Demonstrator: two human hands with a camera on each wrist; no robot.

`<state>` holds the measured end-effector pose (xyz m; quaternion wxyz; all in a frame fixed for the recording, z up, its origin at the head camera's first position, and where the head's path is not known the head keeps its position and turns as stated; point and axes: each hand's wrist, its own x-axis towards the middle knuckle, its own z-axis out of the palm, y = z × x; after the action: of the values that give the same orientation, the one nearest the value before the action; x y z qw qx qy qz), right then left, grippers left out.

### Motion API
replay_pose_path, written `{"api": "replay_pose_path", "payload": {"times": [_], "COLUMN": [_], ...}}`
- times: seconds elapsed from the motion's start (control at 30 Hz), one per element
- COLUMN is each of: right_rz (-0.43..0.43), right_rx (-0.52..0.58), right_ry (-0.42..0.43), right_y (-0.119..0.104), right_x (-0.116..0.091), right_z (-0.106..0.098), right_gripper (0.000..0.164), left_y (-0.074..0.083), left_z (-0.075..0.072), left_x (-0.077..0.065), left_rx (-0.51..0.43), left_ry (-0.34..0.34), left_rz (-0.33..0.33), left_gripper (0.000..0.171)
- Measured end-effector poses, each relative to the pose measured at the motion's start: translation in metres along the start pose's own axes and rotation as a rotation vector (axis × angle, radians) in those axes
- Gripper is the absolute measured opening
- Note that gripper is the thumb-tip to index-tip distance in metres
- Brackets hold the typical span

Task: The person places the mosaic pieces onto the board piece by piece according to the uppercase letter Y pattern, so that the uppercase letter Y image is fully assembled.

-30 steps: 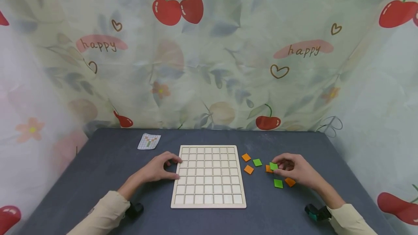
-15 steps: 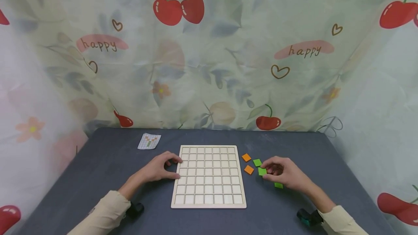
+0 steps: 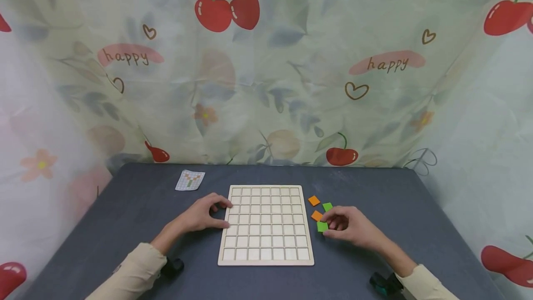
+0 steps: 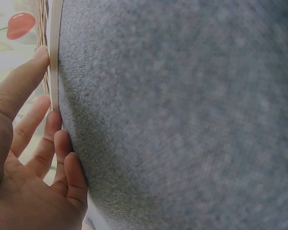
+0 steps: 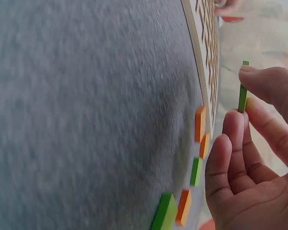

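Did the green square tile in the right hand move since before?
Yes. In the head view, the green square tile in the right hand moved left, closer to the wooden grid board.

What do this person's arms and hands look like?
The left sleeve and right sleeve are cream. The left hand and right hand wear no gloves. The left wrist device looks black, the right wrist device black with some teal.

The right hand [image 3: 354, 228] pinches a green tile [image 3: 322, 227]; the left hand [image 3: 197, 215] touches a board [image 3: 266, 230].
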<state>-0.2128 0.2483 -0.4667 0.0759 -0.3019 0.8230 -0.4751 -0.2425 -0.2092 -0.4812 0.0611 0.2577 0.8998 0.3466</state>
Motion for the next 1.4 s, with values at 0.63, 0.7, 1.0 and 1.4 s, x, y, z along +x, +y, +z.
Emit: {"api": "replay_pose_path", "payload": {"times": [0.63, 0.7, 1.0, 1.4], "right_rz": [0.016, 0.006, 0.019, -0.001], "right_rx": [0.065, 0.064, 0.049, 0.043], "right_ry": [-0.066, -0.067, -0.064, -0.087], "right_y": [-0.008, -0.009, -0.017, -0.024], "right_x": [0.015, 0.017, 0.025, 0.037], "right_z": [0.031, 0.035, 0.051, 0.066], "right_gripper": [0.025, 0.025, 0.026, 0.024], "left_y": [0.0, -0.001, -0.001, -0.003], "left_z": [-0.001, -0.001, -0.001, -0.001], "left_x": [0.001, 0.001, 0.001, 0.002], "left_rx": [-0.004, -0.004, 0.001, -0.006], "left_ry": [-0.011, -0.012, -0.013, -0.012], "left_rz": [0.003, 0.003, -0.011, -0.01], "left_gripper": [0.048, 0.048, 0.048, 0.048]}}
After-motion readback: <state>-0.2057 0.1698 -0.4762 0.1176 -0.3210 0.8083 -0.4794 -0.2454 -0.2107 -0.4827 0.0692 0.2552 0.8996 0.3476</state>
